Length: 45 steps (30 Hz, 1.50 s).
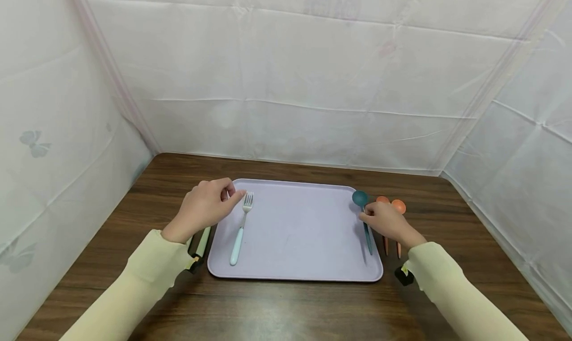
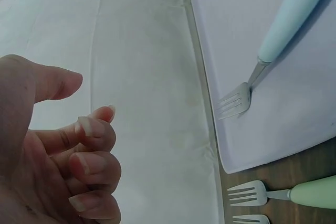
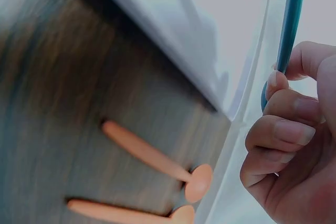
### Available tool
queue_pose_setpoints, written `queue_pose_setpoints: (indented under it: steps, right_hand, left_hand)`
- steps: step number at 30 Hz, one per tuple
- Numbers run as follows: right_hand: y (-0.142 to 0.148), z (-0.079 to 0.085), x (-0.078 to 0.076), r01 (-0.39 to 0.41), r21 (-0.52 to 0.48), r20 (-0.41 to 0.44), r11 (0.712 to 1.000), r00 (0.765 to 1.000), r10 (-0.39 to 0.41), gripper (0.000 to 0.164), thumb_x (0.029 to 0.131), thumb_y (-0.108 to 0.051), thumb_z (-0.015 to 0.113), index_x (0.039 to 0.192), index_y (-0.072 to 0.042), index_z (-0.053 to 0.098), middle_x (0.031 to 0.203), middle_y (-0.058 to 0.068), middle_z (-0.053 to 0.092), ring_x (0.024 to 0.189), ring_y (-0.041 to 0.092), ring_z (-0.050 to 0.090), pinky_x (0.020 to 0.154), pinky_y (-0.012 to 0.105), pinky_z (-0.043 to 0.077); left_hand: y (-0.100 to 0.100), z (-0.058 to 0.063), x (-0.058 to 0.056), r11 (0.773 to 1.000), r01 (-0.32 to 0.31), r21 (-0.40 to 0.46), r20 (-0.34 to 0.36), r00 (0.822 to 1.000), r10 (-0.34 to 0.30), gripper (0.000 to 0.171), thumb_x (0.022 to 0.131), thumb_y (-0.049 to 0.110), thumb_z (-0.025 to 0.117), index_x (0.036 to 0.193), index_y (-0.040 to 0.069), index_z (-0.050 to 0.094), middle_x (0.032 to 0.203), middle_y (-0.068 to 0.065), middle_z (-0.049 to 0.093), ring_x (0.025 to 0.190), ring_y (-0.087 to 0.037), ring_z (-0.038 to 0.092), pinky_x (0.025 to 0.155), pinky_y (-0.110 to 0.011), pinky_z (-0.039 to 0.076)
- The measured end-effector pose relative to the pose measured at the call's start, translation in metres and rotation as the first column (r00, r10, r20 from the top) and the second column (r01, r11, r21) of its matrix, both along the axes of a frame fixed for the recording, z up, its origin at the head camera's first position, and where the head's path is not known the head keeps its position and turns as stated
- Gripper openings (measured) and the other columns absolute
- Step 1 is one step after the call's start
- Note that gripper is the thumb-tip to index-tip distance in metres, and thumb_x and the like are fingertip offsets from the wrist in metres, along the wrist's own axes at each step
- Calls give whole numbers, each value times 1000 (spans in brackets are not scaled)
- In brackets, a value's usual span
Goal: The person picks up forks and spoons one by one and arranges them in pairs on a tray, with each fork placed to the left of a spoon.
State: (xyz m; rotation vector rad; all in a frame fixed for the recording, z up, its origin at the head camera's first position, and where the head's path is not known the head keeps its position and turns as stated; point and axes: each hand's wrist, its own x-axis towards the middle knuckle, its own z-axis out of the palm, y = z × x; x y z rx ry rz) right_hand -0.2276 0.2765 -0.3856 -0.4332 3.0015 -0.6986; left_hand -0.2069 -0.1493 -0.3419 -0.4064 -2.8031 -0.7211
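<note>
My right hand point(image 1: 388, 221) pinches a teal spoon point(image 1: 360, 199) between thumb and index finger, over the right side of a pale lilac tray point(image 1: 295, 227). The spoon casts a shadow on the tray, and its handle point(image 3: 292, 19) shows in the right wrist view. On the tray's left side lies a fork point(image 1: 237, 246) with a light blue handle, tines pointing away. Above the tray's left edge, by those tines, hovers my left hand point(image 1: 205, 204). It holds nothing; its thumb stands apart from the loosely bent fingers in the left wrist view.
Two orange spoons point(image 1: 398, 208) lie right of the tray on the dark wooden table point(image 1: 277, 311). Green-handled forks point(image 2: 315, 192) lie to its left, partly hidden by my left arm in the head view. White cloth walls point(image 1: 290, 83) stand behind and at both sides.
</note>
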Motion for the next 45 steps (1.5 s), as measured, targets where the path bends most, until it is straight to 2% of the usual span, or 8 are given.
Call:
queue_pose_setpoints:
  steps: [8, 19, 27, 38, 45]
  right_hand:
    - [-17, 7, -3, 18, 46, 13, 999, 1000, -19, 30, 87, -26, 52, 62, -13, 40, 55, -3, 31, 49, 13, 33, 47, 27, 25]
    - [-36, 7, -8, -12, 11, 13, 1000, 1000, 12, 32, 86, -24, 54, 59, -13, 41, 52, -4, 30, 48, 12, 30, 48, 27, 25]
    - [-52, 3, -10, 15, 27, 37, 1000, 999, -16, 31, 84, -27, 55, 58, -13, 45, 52, -4, 35, 49, 12, 36, 47, 26, 26]
    - [-79, -3, -14, -67, -3, 2, 998, 998, 67, 31, 84, -24, 56, 57, -13, 46, 52, -5, 38, 51, 11, 38, 50, 27, 31]
    - [-98, 0, -15, -78, -10, 19, 997, 997, 78, 30, 84, -26, 56, 58, -13, 49, 53, -5, 39, 51, 11, 40, 51, 27, 31]
  left_hand:
    - [-6, 1, -1, 1000, -4, 28, 16, 1000, 4, 31, 89, 44, 51, 82, 15, 59, 64, 2, 47, 54, -15, 43, 46, -31, 33]
    - [-13, -1, 2, 999, -26, 30, 49, 998, 24, 30, 90, 42, 49, 85, 14, 59, 64, 1, 47, 54, -15, 43, 46, -31, 33]
    - [-19, -1, 5, 998, -33, 49, 45, 999, 31, 20, 89, 29, 49, 80, 15, 59, 63, 2, 48, 52, -15, 42, 46, -31, 31]
    - [-28, -3, 9, 997, -52, 56, 69, 996, 48, 21, 90, 30, 47, 80, 15, 59, 63, 3, 49, 52, -15, 43, 45, -32, 31]
    - [-32, -5, 9, 996, -64, 56, 57, 997, 61, 22, 90, 31, 48, 77, 16, 57, 63, 2, 46, 53, -15, 42, 46, -31, 30]
